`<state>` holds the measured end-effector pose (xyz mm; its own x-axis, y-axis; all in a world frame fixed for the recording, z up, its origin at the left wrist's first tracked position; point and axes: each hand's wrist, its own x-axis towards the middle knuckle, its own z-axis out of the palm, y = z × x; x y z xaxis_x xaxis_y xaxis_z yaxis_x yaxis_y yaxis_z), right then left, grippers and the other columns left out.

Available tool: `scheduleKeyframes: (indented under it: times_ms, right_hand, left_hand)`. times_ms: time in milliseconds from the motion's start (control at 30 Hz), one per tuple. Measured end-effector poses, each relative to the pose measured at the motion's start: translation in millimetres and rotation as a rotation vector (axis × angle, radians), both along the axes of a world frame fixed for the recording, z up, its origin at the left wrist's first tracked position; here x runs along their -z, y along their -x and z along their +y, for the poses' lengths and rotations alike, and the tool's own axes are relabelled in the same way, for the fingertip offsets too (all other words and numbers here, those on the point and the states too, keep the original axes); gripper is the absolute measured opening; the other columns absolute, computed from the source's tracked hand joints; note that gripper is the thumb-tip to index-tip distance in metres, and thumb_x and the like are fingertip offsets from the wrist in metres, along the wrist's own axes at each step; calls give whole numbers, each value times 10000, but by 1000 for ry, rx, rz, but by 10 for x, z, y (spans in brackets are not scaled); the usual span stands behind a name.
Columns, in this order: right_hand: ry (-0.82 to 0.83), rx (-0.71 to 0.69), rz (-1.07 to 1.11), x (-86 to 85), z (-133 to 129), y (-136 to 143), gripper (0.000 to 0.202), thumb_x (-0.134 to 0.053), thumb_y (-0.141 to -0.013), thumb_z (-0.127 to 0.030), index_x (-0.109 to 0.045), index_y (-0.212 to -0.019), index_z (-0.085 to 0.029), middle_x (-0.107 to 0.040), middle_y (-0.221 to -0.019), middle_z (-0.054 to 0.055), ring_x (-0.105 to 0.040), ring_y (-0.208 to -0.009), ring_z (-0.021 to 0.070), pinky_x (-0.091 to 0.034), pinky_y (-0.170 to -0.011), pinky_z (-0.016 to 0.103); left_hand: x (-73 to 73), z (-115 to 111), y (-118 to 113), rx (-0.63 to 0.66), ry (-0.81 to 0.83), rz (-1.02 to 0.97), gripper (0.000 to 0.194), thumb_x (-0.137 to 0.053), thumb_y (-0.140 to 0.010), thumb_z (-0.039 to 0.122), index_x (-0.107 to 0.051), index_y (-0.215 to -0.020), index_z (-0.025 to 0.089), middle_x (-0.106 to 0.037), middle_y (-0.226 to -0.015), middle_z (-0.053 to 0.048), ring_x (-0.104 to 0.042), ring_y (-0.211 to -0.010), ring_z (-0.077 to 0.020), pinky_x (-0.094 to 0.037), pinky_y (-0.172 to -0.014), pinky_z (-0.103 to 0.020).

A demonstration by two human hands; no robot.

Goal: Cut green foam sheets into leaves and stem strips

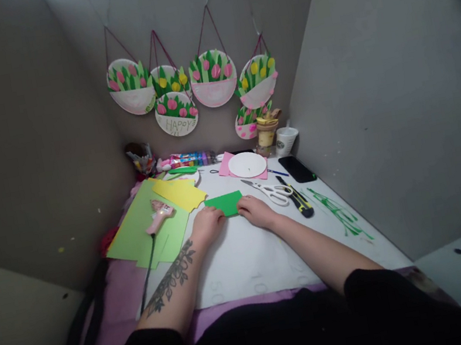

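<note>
A small green sheet of paper [225, 203] lies on the white table mat [246, 259] in front of me. My left hand [209, 222] grips its near left corner with curled fingers. At the right edge, my right hand [255, 209] holds the same sheet, fingers closed on it. Just beyond my right hand are white-handled scissors [277, 193] with their blades partly apart. Beside them rests a black and yellow utility knife [300, 200]. A pink glue gun [159, 218] sits to the left on light green paper [131, 231].
Yellow paper [180, 193] overlaps the light green sheets. Farther back are a white paper plate [247, 164] on pink paper, a black phone [298, 169] and a white cup [286, 141]. Green paper strips [340, 212] lie at right. Paper-plate flower baskets [216, 93] hang on the back wall.
</note>
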<state>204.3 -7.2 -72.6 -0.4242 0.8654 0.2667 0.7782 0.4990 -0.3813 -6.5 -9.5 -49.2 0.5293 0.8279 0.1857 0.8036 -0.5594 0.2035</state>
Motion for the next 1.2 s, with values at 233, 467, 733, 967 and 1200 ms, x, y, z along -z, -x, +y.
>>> scheduleKeyframes:
  times_ms: [233,467,733,967,1200]
  right_hand:
    - [17,61,-40,49,24,-12,148,-500,-859,-156,-637,-805,-175,-622,-834,59,-525,-863,190,-375,-780,271]
    - [71,172,-99,65,83,-1,182,-470,-856,-176,-649,-825,-167,-616,-849,71,-525,-837,189,-361,-766,268]
    - [113,229,-130,53,116,20,221,-445,-863,-187,-662,-840,-155,-614,-854,84,-537,-821,185,-359,-740,260]
    - [130,257,-165,-2,114,60,237,-446,-871,-200,-675,-845,-146,-635,-878,98,-550,-832,192,-354,-729,265]
    - [134,287,-180,-7,115,70,220,-458,-860,-210,-671,-842,-159,-643,-899,100,-547,-839,201,-344,-711,276]
  left_hand:
    - [44,15,-3,-89,50,-24,216,-477,-876,269,-669,-832,179,-657,-844,-69,-588,-824,-190,-430,-746,-275]
    - [80,69,-25,-170,65,33,257,-439,-891,278,-655,-804,168,-654,-858,-88,-588,-850,-211,-429,-768,-304]
    - [101,99,-70,-233,90,52,274,-417,-883,276,-664,-828,172,-641,-913,-92,-587,-890,-213,-426,-781,-303]
    - [84,111,-92,-260,121,50,267,-421,-871,270,-668,-835,173,-636,-926,-95,-589,-899,-215,-432,-769,-300]
    - [72,118,-106,-265,117,58,240,-441,-844,259,-666,-808,186,-638,-897,-81,-595,-852,-206,-422,-694,-283]
